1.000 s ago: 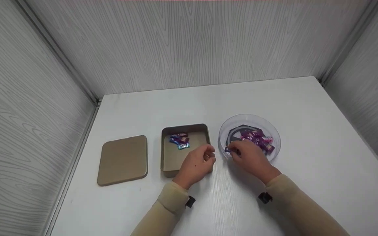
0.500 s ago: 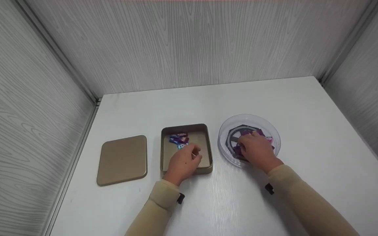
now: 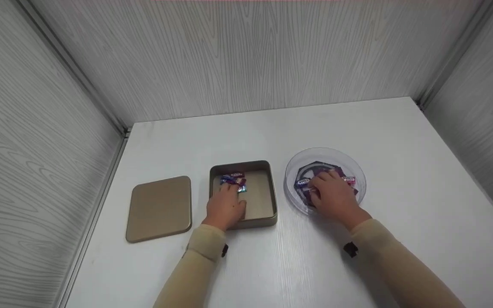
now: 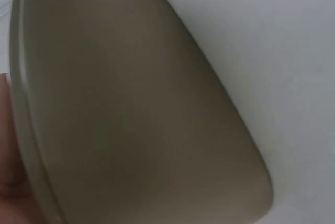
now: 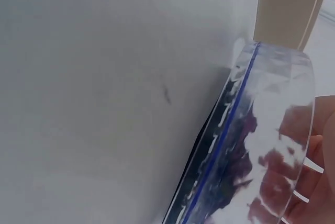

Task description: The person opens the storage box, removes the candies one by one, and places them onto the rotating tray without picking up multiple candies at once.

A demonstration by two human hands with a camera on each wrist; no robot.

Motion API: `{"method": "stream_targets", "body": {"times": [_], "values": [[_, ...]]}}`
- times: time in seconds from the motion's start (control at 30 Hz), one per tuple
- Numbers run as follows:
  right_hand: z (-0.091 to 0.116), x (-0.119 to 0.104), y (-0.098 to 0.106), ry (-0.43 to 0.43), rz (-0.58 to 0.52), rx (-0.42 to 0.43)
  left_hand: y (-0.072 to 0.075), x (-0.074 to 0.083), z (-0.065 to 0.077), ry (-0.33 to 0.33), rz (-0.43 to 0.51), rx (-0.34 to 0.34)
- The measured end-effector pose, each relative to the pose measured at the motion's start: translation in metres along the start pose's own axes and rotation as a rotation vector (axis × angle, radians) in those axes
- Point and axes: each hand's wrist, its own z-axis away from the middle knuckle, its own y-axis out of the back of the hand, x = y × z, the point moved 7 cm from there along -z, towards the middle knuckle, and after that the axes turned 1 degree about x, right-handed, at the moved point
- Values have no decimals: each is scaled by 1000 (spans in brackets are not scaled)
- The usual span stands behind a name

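Observation:
My left hand (image 3: 225, 207) reaches over the front wall of a gold-brown square tin (image 3: 263, 220), its fingers stretched forward and the thumb apart. The fingertips are right at a small pile of wrapped candies (image 3: 234, 179), purple, blue and teal. On the right, my right hand (image 3: 335, 197) dips into a round clear plastic bowl (image 3: 292, 159) with more wrapped candies (image 3: 349, 180), mostly purple. Its fingers spread down among them and hide part of the heap. One blue-and-white candy (image 3: 303, 182) lies beside those fingertips. Through the clear wall the right wrist view shows separated fingers (image 5: 309, 182).
A flat gold-brown lid (image 3: 159, 209) lies on the white table (image 3: 268, 137) to the left of the tin. Wood-grain panels (image 3: 246, 60) stand behind the table and on both sides.
My left hand has moved left from the tin's right side into it, its fingers straightening towards the candies. My right hand has moved from the bowl's left edge onto the candy heap.

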Motion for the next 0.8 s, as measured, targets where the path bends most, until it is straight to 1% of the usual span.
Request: {"method": "stream_targets", "body": {"times": [0.17, 0.27, 0.37, 0.5, 0.6, 0.67, 0.8], "values": [[0, -6, 4, -9, -56, -13, -8, 3, -5, -25, -44, -73], [1, -8, 5, -15, -75, -23, -9, 6, -8, -40, -77, -91], [3, -8, 5, -30, -86, -32, -10, 8, -11, -44, -110, -79], [4, -10, 6, -37, -113, -18, -11, 11, -15, -45, -163, -53], [5, -12, 7, -26, -136, -3, -11, 12, -17, -52, -186, -36], [5, -13, 7, -16, -145, 0, -11, 12, -17, -53, -177, -27], [7, -15, 8, -4, -171, 3, -8, 11, -15, -64, -122, -10]]}}
